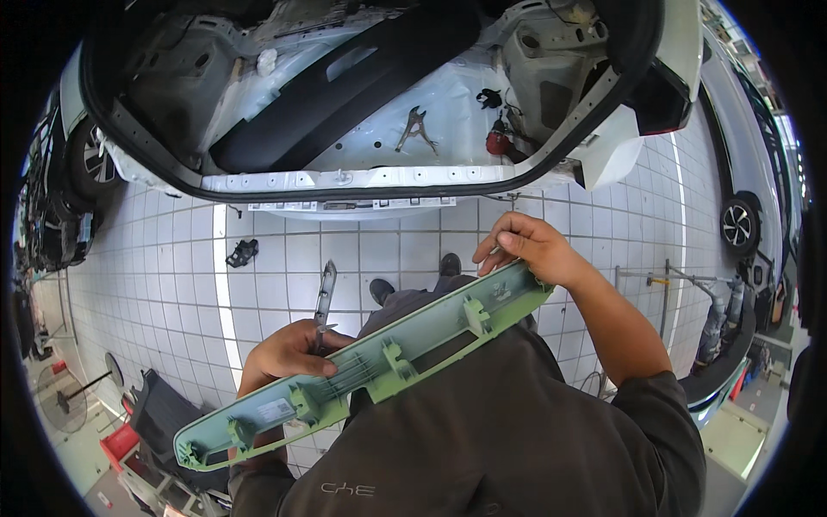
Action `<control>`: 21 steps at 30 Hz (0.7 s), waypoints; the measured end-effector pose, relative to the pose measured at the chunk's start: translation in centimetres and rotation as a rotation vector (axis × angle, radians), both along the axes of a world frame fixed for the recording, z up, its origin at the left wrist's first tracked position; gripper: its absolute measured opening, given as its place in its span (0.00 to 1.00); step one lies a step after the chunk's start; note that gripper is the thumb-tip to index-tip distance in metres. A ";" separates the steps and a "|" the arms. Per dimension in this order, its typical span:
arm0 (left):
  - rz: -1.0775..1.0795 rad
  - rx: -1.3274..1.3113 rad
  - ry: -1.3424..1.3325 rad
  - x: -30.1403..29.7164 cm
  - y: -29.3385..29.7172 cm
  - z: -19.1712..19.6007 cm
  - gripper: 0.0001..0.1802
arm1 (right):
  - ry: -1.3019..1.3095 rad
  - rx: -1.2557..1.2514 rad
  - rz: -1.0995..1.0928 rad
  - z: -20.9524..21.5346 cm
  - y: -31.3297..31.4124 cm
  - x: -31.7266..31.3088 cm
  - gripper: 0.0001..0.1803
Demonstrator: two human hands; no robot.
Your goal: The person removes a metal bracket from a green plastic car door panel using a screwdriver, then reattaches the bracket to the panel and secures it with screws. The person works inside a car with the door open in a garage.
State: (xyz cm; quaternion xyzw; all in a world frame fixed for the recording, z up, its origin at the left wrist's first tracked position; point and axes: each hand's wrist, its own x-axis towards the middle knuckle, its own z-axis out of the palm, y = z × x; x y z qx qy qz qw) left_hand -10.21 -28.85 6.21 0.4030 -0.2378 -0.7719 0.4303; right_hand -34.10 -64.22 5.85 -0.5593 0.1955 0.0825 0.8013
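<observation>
A long, pale green plastic trim panel (370, 370) lies slantwise in front of my torso, its ribbed, clip-studded inner side facing up. My left hand (297, 349) grips its far edge left of the middle, thumb on top. The same hand also holds a slim grey tool (325, 293) that points away from me; its exact kind is unclear. At the panel's right end, my right hand (532, 247) has its thumb and fingers pinched together above the corner. Something tiny may be between the fingertips, too small to name. The lower part of that hand is against the panel's end.
Ahead is a white car's open rear (345, 179), stripped inside, with a black panel (345, 86), pliers (416, 131) and a red-and-black object (498, 142). A black part (243, 252) lies on the tiled floor. Cars flank both sides; a fan (77, 392) stands left.
</observation>
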 end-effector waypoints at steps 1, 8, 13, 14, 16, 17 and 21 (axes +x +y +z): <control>-0.006 0.012 0.042 0.1 0.4 0.1 0.26 | 0.013 -0.006 0.001 0.0 0.0 0.1 0.13; 0.039 0.049 -0.054 -0.2 2.0 -1.1 0.25 | 0.008 -0.144 -0.220 -0.4 -0.4 1.3 0.14; 0.150 -0.002 -0.055 0.0 -0.1 -0.9 0.26 | -0.010 -0.252 -0.379 1.6 -1.3 2.3 0.12; 0.170 -0.014 -0.065 0.2 -0.7 -1.1 0.26 | -0.020 -0.290 -0.422 2.5 -1.0 2.4 0.11; 0.254 -0.074 -0.178 0.8 -1.8 -1.9 0.26 | -0.070 -0.393 -0.427 3.0 -1.0 2.3 0.10; 0.298 -0.102 -0.236 1.1 -2.5 -2.3 0.26 | -0.097 -0.442 -0.429 3.3 -0.9 2.4 0.10; 0.396 -0.006 -0.349 2.8 -5.7 -3.1 0.26 | -0.177 -0.366 -0.461 2.6 0.6 2.5 0.07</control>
